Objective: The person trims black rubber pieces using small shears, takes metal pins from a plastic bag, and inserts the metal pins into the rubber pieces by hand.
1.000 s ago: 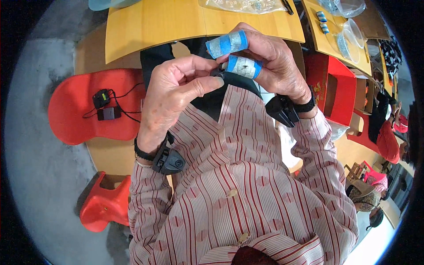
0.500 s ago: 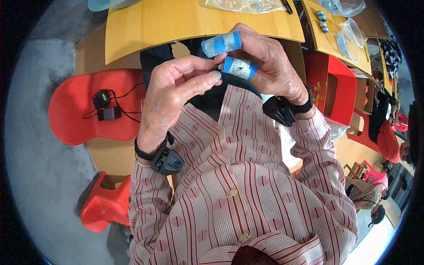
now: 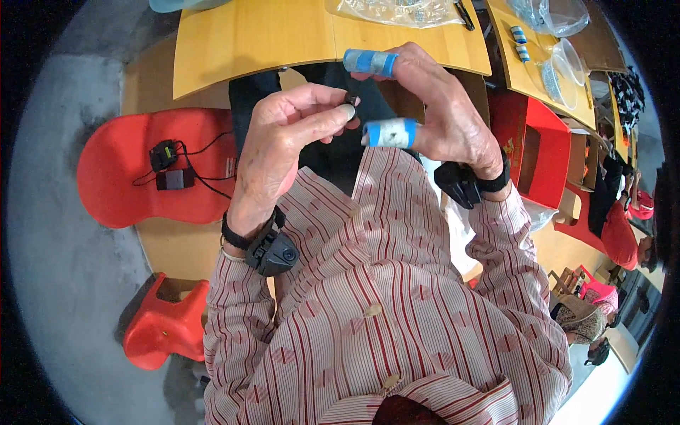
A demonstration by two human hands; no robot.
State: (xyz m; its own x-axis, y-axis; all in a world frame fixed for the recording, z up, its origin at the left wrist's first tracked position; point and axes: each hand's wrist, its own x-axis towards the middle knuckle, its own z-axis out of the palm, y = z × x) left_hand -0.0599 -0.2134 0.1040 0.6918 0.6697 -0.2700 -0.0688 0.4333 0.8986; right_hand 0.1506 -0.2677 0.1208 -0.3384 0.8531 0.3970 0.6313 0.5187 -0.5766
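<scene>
My left hand (image 3: 283, 142) is raised in front of my chest and pinches a small dark part (image 3: 349, 100) between thumb and forefinger. My right hand (image 3: 450, 117) hovers just to its right. Blue-and-white tape (image 3: 370, 61) wraps its forefinger and more tape (image 3: 390, 132) wraps its thumb. These two fingers are spread apart, one above and one below the part, and I see nothing held between them. Both wrists carry black strapped devices (image 3: 273, 249).
A yellow table (image 3: 255, 35) lies ahead with clear plastic bags (image 3: 397, 10) and plastic containers (image 3: 559, 18) on it. A red seat (image 3: 120, 170) at the left holds black devices with cables (image 3: 170, 166). A red stool (image 3: 166, 322) stands lower left, red boxes (image 3: 545, 152) at the right.
My right forefinger and thumb have spread wider and lifted off the left fingertips. The left hand keeps its pinch and has shifted slightly.
</scene>
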